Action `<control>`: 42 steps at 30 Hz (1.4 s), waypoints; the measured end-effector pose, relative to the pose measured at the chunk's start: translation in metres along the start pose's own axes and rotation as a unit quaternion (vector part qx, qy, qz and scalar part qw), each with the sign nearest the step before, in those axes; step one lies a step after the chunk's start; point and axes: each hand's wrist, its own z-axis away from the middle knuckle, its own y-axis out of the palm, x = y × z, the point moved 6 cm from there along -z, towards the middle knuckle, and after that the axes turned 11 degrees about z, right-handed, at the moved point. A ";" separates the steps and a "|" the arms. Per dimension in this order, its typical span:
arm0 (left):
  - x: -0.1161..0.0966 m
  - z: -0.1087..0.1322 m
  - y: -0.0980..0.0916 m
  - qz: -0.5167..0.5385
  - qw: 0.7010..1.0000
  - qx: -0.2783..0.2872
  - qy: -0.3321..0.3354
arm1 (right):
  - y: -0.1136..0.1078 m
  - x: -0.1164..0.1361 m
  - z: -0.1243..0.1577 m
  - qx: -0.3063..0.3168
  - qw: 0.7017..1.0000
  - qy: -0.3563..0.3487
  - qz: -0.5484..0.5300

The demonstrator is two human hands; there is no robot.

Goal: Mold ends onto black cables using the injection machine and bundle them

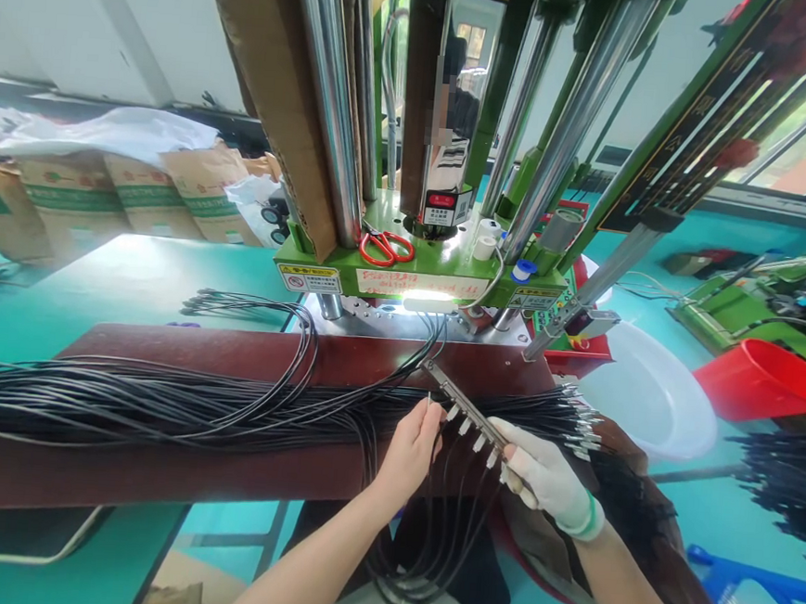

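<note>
The right hand (pixel 549 481) (white-gloved) grips a metal bar (pixel 461 398) carrying connectors (pixel 465 426), slanted above the worktop (pixel 183 345) toward its right edge; the left hand (pixel 411 447) pinches a cable end (pixel 429 398) beside the bar. Black cables (pixel 158 404) stretch leftward.

Cables (pixel 158 404): are looking like smooth black plastic
Bar (pixel 468 407): is gleaming dully, grey metal
Glove (pixel 551 474): is looking like matt cloth
Bench (pixel 169 347): is showing a smooth sheen
Columns (pixel 333 101): are shining like polished metal
Sacks (pixel 150 198): are looking like matt paper
Bucket (pixel 763 382): is shining like plastic
</note>
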 end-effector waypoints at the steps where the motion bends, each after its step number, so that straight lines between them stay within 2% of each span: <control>1: -0.001 0.001 -0.002 -0.003 1.000 -0.002 0.007 | -0.001 0.001 0.000 0.000 1.000 0.002 -0.004; 6: 0.000 0.000 -0.007 -0.004 1.000 0.013 0.003 | 0.001 0.006 0.002 0.042 0.999 0.007 -0.021; 11: 0.005 -0.004 -0.005 -0.018 0.997 0.045 -0.059 | 0.000 0.003 0.001 0.052 0.999 0.010 -0.012; 15: 0.002 -0.003 -0.003 -0.025 0.994 0.056 -0.088 | 0.002 0.006 0.001 0.072 0.997 0.001 0.009; 22: 0.001 -0.002 -0.004 -0.038 0.994 0.070 -0.078 | 0.006 0.027 0.004 0.087 0.987 -0.099 0.088; 28: 0.005 -0.006 -0.002 -0.112 0.989 0.078 -0.062 | -0.003 0.019 0.002 0.114 0.991 -0.025 0.068; 33: 0.000 0.005 -0.002 -0.237 0.960 0.121 -0.085 | -0.022 0.034 -0.014 0.146 0.984 -0.020 0.100; 35: -0.013 0.012 -0.006 -0.317 0.939 0.126 -0.042 | -0.031 0.040 -0.024 0.163 0.975 -0.003 0.154; 38: -0.044 0.027 -0.005 -0.410 0.903 0.109 0.068 | -0.042 0.048 -0.046 0.186 0.951 0.013 0.245; 40: -0.068 0.046 0.008 -0.431 0.879 0.121 0.164 | -0.046 0.054 -0.064 0.198 0.933 0.013 0.301; 42: -0.087 0.073 0.028 -0.432 0.849 0.164 0.256 | -0.046 0.063 -0.085 0.193 0.906 -0.026 0.377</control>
